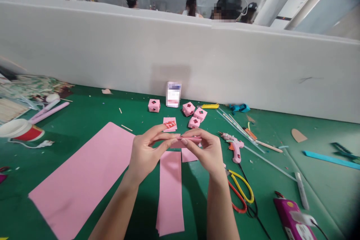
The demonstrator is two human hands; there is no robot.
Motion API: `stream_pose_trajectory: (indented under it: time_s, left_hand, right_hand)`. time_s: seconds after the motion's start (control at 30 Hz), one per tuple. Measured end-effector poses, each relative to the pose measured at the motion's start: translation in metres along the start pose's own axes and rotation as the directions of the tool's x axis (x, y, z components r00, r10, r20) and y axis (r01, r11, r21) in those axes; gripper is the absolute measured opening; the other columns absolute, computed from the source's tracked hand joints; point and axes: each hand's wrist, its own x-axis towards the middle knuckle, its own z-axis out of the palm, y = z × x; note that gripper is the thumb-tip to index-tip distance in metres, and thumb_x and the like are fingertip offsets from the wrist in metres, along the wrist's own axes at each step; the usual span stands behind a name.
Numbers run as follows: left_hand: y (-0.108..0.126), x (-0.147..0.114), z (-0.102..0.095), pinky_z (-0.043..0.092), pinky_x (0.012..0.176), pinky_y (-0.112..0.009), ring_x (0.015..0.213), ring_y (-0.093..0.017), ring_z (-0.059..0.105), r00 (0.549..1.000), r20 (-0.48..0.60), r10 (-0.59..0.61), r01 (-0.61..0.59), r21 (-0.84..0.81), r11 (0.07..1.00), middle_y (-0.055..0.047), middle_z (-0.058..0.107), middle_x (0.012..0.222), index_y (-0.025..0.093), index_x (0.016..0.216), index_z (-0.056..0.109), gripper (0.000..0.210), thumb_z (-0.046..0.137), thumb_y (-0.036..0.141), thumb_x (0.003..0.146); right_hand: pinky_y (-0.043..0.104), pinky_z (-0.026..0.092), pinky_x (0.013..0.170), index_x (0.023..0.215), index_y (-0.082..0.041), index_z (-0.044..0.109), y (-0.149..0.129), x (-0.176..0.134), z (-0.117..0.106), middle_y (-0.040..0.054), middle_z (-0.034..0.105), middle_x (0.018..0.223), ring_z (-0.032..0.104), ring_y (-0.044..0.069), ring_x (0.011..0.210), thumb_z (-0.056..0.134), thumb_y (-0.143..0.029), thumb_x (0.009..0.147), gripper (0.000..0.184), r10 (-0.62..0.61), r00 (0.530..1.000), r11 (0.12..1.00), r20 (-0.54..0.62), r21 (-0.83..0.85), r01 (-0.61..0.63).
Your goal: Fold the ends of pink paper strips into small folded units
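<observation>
Work apparently partway along: four small faceted pink paper boxes with diamond-shaped cutouts (188, 111), seemingly complete, grouped toward the back of the green counter (144, 212). Folded piece of pink paper (178, 145) pinched between thumb and fingers of left hand (148, 148) and right hand (207, 152), raised above the counter, not yet box-shaped. Seemingly left unworked: long overlapping pink paper strips (171, 195), small flat pink paper pieces (189, 155), large rectangular pink sheet (84, 176) to the left.

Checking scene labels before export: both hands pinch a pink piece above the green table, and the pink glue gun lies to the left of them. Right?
One fix: the pink glue gun lies to the right, as the head view shows. The left hand and right hand do pinch a pink piece above the green table.
</observation>
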Motion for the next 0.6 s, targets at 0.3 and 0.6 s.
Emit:
stream_pose_trajectory:
  time_s: [0.3,0.6]
  left_hand:
    - [-0.0024,-0.0004,-0.0003,0.067,0.08,-0.031,0.088,-0.023,0.08,0.999,-0.024,0.024,-0.024,-0.012,1.0,0.001,0.083,0.088,0.026,0.103,0.069,0.024,0.081,0.025,0.082]
    - [-0.0017,-0.0003,0.0005,0.067,0.083,-0.037,0.087,-0.026,0.08,0.998,-0.061,0.015,-0.013,0.021,1.0,-0.001,0.083,0.087,0.024,0.102,0.07,0.025,0.082,0.03,0.081]
  right_hand:
    - [0.033,0.056,0.079,0.086,-0.024,0.077,0.0,0.0,0.0003,0.0027,0.077,0.085,0.071,0.02,0.084,0.077,-0.025,0.086,0.001,-0.032,0.999,0.998,-0.006,0.055,0.032]
    - [0.034,0.057,0.079,0.086,-0.024,0.077,-0.0008,0.0001,0.0025,0.0036,0.077,0.085,0.071,0.022,0.085,0.077,-0.03,0.085,0.006,-0.012,1.0,0.997,-0.023,0.073,0.013]
